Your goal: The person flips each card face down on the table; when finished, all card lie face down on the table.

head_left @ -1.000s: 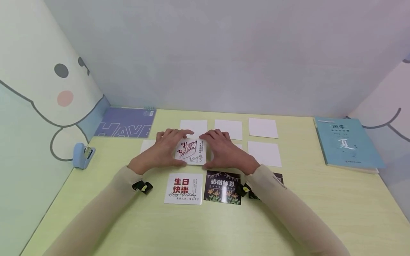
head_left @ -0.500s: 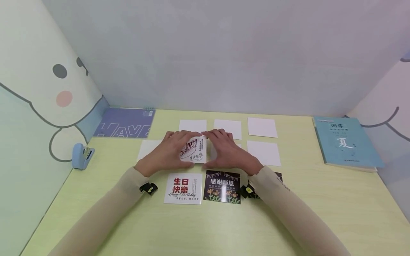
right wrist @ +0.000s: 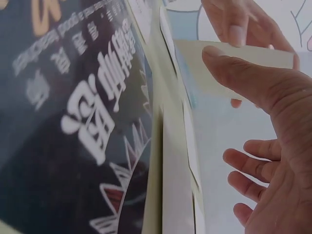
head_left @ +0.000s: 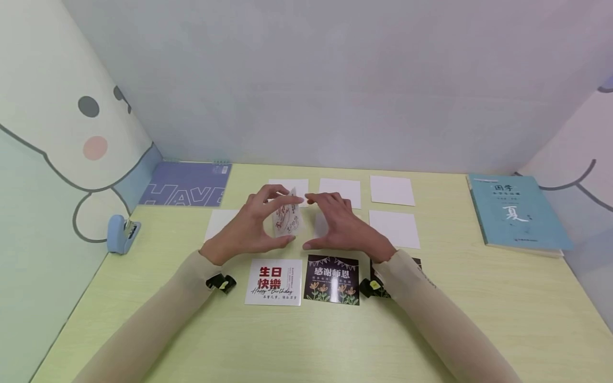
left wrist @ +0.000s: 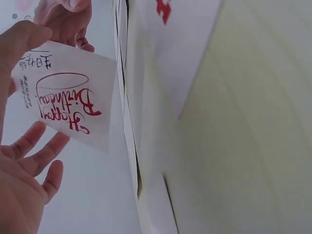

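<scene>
The left hand (head_left: 246, 226) grips the Happy Birthday card (head_left: 286, 215) by opposite edges, thumb on one and curved fingers on the other, probably so the lettering is left uncovered. The card is tilted up off the surface (head_left: 287, 340), between the two hands. The right hand (head_left: 351, 229) stands just beside it, apparently not touching, its thumb and fingers widely parted around nothing, a shape suited to steadying the other side.

Nearer the person, the red-lettered card (head_left: 274, 282) and flowered card (head_left: 332, 279) lie flat, face up, presumably so their designs can be compared. Beyond, white cards (head_left: 391, 190) lie blank side up in spaced rows, likely for easy single pickup. The blue book (head_left: 519, 213) and purple notebook (head_left: 187, 183) sit well aside, seemingly leaving the middle for the cards.
</scene>
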`<state>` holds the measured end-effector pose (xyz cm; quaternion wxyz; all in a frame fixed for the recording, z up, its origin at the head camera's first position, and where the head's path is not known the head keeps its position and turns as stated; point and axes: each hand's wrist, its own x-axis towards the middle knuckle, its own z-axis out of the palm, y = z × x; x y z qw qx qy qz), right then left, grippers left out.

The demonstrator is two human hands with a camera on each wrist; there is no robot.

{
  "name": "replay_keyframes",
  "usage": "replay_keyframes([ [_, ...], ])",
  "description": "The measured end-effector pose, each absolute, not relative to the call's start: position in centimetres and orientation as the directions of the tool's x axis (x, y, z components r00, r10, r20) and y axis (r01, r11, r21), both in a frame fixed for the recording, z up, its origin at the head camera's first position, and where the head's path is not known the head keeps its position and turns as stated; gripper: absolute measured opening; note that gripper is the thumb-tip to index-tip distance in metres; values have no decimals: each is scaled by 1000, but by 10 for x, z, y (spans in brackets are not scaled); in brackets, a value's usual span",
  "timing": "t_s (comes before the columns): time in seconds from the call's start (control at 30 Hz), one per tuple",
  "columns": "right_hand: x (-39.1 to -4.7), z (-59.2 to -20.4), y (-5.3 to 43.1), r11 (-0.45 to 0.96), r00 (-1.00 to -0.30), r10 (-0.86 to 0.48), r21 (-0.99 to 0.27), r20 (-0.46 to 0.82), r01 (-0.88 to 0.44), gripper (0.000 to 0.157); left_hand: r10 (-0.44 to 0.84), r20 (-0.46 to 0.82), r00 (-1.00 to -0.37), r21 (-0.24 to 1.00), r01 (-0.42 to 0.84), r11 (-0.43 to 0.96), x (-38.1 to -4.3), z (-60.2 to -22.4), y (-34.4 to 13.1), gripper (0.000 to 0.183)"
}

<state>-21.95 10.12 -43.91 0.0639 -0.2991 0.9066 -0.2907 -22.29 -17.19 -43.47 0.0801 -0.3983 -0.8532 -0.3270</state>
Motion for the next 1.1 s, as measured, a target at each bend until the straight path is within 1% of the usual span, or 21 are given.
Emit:
replay_keyframes([
  [0.17,-219,-439,96,610,-794,-602,-591,88,-527,114,567,486,-665,603,725,333,-223,-434,-172,77],
  [0.27,-219,-439,92,592,-787,-610,-606,95,-532,111,540,508,-671,658,707,259,-223,-434,-173,76],
  [0.33,-219,-439,89,581,-784,-613,-619,96,-529,107,525,506,-685,687,688,235,-223,-434,-174,75],
  [0.5,-219,-439,85,571,-781,-618,-630,91,-526,100,508,464,-726,730,638,244,-221,-434,-180,75],
  [0.63,-220,-440,84,573,-777,-623,-623,90,-532,95,517,402,-756,736,602,309,-220,-434,-187,85],
  [0.73,-220,-440,84,587,-778,-623,-608,83,-534,91,540,343,-769,705,591,393,-221,-436,-194,94],
  [0.8,-221,-441,84,602,-782,-619,-594,73,-533,89,560,301,-772,666,590,456,-222,-438,-197,96],
  [0.93,-223,-444,81,658,-789,-614,-532,30,-532,88,589,222,-777,536,602,592,-223,-442,-201,94],
  [1.1,-225,-446,77,726,-799,-600,-445,-38,-524,90,593,152,-791,384,600,702,-225,-443,-200,91],
])
